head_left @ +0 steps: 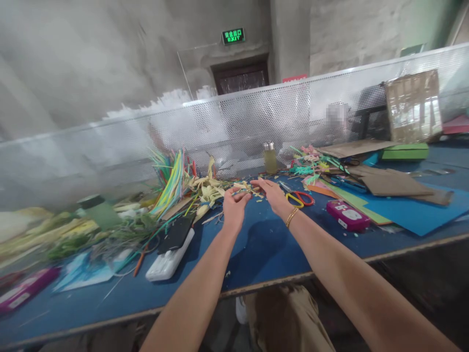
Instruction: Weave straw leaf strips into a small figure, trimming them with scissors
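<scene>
"Strips [243,186], pale and papery: where are they?"
"Your left hand [235,208] pinches them over the blue tabletop [256,239]; your right hand [274,194] curves close, its grip too hidden to tell"
"And your loop-handled scissors [301,199]?"
"Just beyond your right wrist, smooth and bright, blade ends hard to make out"

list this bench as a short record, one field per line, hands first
left hand: at pale scraps, exact grip unclear
right hand: beside the same scraps, bracelet on wrist
right side: scissors, purple box, blue sheet
left side: black phone on white device
surface: blue table
behind: perforated panel, lit exit sign
</scene>
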Motion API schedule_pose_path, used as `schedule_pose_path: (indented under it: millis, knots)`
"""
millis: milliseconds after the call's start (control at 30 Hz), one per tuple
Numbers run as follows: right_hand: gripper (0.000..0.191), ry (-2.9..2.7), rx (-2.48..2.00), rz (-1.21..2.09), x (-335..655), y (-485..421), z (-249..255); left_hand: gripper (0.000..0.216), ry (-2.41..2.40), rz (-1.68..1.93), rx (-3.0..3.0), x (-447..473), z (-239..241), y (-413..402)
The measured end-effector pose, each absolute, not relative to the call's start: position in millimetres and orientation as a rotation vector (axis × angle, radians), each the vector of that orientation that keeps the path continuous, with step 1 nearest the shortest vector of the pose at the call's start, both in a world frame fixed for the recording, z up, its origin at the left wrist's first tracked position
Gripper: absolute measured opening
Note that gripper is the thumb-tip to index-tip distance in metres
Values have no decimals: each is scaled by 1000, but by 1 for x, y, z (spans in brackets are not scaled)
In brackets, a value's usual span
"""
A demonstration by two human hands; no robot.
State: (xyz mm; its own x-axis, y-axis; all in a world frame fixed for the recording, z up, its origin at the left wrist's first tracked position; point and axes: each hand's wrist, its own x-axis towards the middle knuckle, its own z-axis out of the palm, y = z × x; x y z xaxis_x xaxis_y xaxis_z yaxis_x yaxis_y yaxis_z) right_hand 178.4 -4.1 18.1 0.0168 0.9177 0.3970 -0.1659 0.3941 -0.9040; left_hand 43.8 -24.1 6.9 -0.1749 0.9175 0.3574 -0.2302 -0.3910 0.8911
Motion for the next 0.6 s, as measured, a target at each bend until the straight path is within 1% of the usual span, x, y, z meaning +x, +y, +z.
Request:
schedule_pose_path:
  millis: [100, 233, 367, 433, 600]
  knots:
    - [42, -1268, -780, 1009, 179, -2, 16, 51, 963, 1724, 1231, 42, 7, -23]
    - [36, -1341, -747, 985, 177, -1, 14, 46, 1055, 1741, 1266, 41, 8, -23]
    - [39, -1395, -777, 908, 174, -4, 13, 48, 1081, 1737, 1287, 40, 8, -22]
    - [37, -1384, -797, 901, 172, -4, 12, 49, 1069, 1707, 1300, 40, 7, -21]
    - [30, -1202, -712, 1079, 172, 1, 9, 45, 1000, 1632, 1234, 43, 4, -21]
